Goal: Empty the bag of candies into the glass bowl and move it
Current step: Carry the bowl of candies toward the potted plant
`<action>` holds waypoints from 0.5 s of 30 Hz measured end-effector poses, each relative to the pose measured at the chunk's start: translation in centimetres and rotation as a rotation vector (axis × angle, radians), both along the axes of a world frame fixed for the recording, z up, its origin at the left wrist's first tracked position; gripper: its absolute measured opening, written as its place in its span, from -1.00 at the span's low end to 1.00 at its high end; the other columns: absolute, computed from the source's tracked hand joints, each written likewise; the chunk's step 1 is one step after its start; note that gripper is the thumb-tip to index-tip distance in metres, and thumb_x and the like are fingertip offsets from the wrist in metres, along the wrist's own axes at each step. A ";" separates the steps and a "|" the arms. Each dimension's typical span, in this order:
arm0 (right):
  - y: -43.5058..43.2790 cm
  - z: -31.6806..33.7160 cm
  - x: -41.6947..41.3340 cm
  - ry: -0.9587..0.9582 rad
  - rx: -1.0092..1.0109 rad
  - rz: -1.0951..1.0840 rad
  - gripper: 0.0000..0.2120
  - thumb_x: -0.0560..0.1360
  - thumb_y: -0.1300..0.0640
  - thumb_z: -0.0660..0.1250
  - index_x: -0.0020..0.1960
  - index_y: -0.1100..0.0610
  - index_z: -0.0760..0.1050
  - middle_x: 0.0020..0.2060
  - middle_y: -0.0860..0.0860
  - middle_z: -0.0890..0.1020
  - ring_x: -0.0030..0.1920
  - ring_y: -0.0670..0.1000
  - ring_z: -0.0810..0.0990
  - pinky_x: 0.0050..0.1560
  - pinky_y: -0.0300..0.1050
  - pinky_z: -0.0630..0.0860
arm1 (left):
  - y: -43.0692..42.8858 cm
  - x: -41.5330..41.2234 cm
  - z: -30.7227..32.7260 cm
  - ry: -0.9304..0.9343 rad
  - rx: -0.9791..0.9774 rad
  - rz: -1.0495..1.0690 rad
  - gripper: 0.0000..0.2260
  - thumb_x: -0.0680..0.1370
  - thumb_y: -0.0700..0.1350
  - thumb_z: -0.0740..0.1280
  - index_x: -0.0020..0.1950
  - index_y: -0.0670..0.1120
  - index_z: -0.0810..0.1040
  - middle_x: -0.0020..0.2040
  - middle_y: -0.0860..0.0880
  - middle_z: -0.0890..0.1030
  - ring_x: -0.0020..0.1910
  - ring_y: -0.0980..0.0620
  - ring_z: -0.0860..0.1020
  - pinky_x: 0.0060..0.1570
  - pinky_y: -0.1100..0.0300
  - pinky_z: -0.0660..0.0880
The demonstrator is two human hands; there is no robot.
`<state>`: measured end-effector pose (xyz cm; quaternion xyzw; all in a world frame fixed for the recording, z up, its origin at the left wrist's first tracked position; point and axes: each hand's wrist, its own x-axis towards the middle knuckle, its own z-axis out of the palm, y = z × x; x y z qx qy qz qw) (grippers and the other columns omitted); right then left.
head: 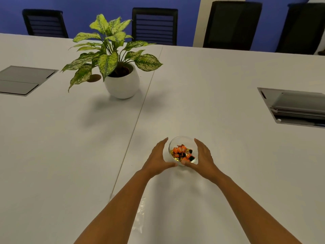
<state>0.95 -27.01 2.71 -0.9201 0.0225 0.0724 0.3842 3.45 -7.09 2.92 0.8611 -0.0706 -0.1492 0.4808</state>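
A small glass bowl [182,138] stands on the white table, holding orange, black and gold wrapped candies [182,153]. My left hand [158,158] cups its left side with the fingers stretched forward and the thumb against the near wall. My right hand [203,155] cups the right side the same way, its thumb on the near rim. A clear, flat plastic bag [140,213] lies on the table between my forearms, close to me.
A potted plant in a white pot [122,85] stands at the back left of the bowl. Grey cable hatches [22,80] [295,106] are set into the table at far left and far right. Black chairs [154,25] line the far edge.
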 end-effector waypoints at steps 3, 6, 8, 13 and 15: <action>-0.6 -0.6 0.5 0.061 0.035 0.034 0.13 0.23 -0.22 0.50 0.52 0.00 -0.16 0.54 -0.01 -0.01 0.53 0.04 -0.02 0.48 0.03 0.10 | -0.9 0.7 -0.5 0.046 -0.042 -0.072 0.02 0.21 0.03 0.60 0.50 0.07 0.05 0.53 0.00 0.17 0.49 -0.01 0.16 0.35 0.13 0.19; -1.0 -1.0 1.0 0.123 0.087 0.049 0.23 0.17 -0.20 0.55 0.51 -0.01 -0.24 0.54 -0.01 -0.06 0.53 0.05 -0.04 0.48 0.04 0.10 | -1.6 1.2 -1.3 0.114 -0.066 -0.114 0.10 0.19 -0.05 0.62 0.51 0.05 -0.05 0.55 0.00 0.08 0.51 -0.01 0.10 0.42 0.08 0.17; -1.2 -1.4 1.2 0.161 0.116 0.072 0.25 0.18 -0.15 0.56 0.51 0.00 -0.27 0.54 -0.01 -0.08 0.54 0.04 -0.04 0.48 0.02 0.10 | -1.8 1.3 -1.7 0.155 -0.080 -0.134 0.15 0.19 -0.10 0.62 0.52 0.03 -0.13 0.56 -0.01 0.02 0.52 -0.01 0.07 0.47 0.02 0.16; -1.2 -2.0 1.8 0.213 0.297 0.064 0.21 0.21 0.08 0.60 0.51 0.02 -0.25 0.53 0.03 0.03 0.51 0.04 0.11 0.35 -0.19 0.24 | -2.4 2.2 -2.5 0.221 -0.135 -0.148 0.16 0.21 -0.20 0.61 0.51 0.00 -0.19 0.54 -0.04 0.02 0.49 0.03 0.11 0.41 0.17 0.24; -1.2 -2.1 2.1 0.206 0.344 0.046 0.20 0.18 0.13 0.62 0.49 -0.01 -0.19 0.50 0.03 0.09 0.47 0.04 0.18 0.29 -0.23 0.32 | -2.6 2.5 -2.7 0.221 -0.152 -0.142 0.11 0.22 -0.22 0.60 0.50 0.01 -0.12 0.53 -0.03 0.04 0.47 0.06 0.11 0.31 0.26 0.27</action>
